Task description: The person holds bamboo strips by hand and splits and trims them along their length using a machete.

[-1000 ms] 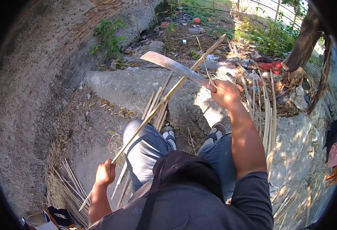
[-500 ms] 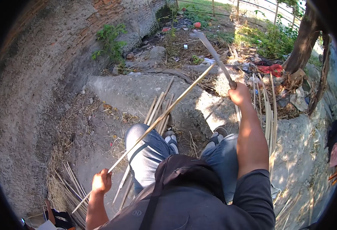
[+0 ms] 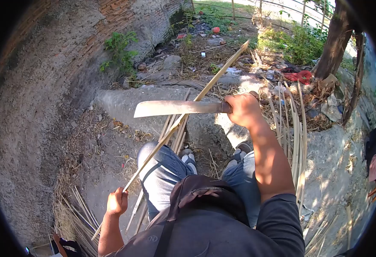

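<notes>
My left hand is closed round the lower end of a long pale wooden strip, which slants up and away to the right over my left knee. Gripped by its handle, a machete is in my right hand. Its broad blade points left and crosses the strip above my knees; whether the two touch I cannot tell. Beneath the crossing, several more strips lean on the concrete ledge between my left leg and the ledge.
A rough wall rises on the left. Long strips lie to my right, others at lower left. Ahead are a concrete ledge, litter, a red cloth and a tree trunk.
From pointing up and away, the machete has swung down to the left across the strip. My right hand has moved left and slightly nearer. The strip's far end stands higher in view.
</notes>
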A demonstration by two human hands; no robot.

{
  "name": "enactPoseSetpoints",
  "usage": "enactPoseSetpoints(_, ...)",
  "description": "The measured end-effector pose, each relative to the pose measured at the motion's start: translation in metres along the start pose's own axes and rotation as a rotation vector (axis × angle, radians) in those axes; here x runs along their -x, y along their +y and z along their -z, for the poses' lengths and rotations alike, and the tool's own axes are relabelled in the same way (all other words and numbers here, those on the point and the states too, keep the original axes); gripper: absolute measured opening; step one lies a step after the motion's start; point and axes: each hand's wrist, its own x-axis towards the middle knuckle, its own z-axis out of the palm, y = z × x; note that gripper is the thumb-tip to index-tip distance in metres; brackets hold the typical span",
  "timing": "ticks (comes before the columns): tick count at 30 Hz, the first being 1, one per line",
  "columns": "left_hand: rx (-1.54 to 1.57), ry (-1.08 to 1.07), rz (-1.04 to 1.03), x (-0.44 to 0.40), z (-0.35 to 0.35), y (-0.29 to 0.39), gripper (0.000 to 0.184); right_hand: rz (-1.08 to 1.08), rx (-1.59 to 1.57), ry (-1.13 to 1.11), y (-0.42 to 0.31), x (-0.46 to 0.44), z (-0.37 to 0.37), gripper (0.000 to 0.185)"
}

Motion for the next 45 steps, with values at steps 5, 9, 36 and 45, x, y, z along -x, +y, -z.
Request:
enactPoseSetpoints(5, -0.046, 0.080, 0.000, 0.019, 0.005, -0.024, 0.012, -0.270, -0.155, 0.061, 0.039, 0.004, 0.000, 0.017)
enactPoseSetpoints(9, -0.157, 0.047, 0.041, 0.028, 0.014, -0.024, 0.012, -0.740, -0.294, -0.014, 0.091, 0.020, -0.010, 0.028)
enactPoseSetpoints(36, 0.304, -0.112, 0.021, -0.014, -0.006, 0.023, 0.038, -0.366, -0.310, -0.077, 0.019, 0.009, 0.019, 0.018)
enactPoseSetpoints(45, 0.498, -0.262, -0.083, -0.048, -0.020, 0.052, 0.045, 0.025, 0.010, -0.091, -0.008, -0.001, 0.004, 0.014)
